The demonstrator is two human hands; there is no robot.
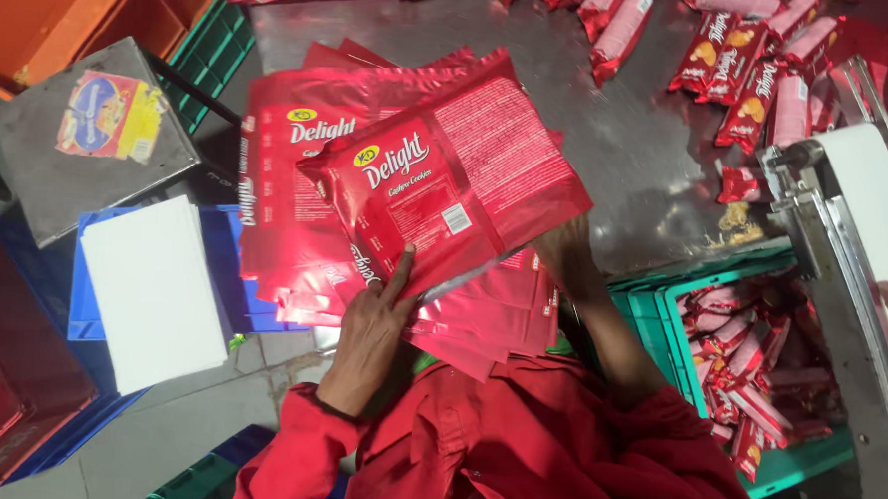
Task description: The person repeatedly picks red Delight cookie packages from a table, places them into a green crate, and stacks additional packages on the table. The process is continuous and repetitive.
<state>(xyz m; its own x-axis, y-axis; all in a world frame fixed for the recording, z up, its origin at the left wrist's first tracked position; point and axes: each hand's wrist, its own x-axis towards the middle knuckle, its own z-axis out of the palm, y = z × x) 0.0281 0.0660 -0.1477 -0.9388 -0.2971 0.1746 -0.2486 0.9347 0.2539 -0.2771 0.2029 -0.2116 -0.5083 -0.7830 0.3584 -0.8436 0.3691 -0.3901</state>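
Two bare hands, seen from above by a head camera, work a fanned stack of flat red foil bags (315,224) at the near edge of a steel table (629,138). The left hand (371,326) lies mostly flat, palm down, with fingers spread, the thumb and forefinger pinching the lower edge of the top bag (447,180), which sits askew across the pile, probably so it can be peeled away from the rest. The right hand (564,250) reaches under the far side of that same bag; its fingers are hidden beneath the foil, so how far it is closed cannot be told. Both arms wear red sleeves (515,452).

The stack overhangs the table edge toward the person, likely to keep single bags easy to lift. Beyond it, many small red biscuit packs (761,74) lie scattered over the steel. To the right, a green plastic crate (651,308) below the table holds more of these packs, beside the white and metal frame of a machine (845,217). To the left sit a blue crate (87,304) topped with a white sheet (153,287), a grey metal lid bearing a colourful sticker (79,144), and an orange crate (85,14) in the upper corner.
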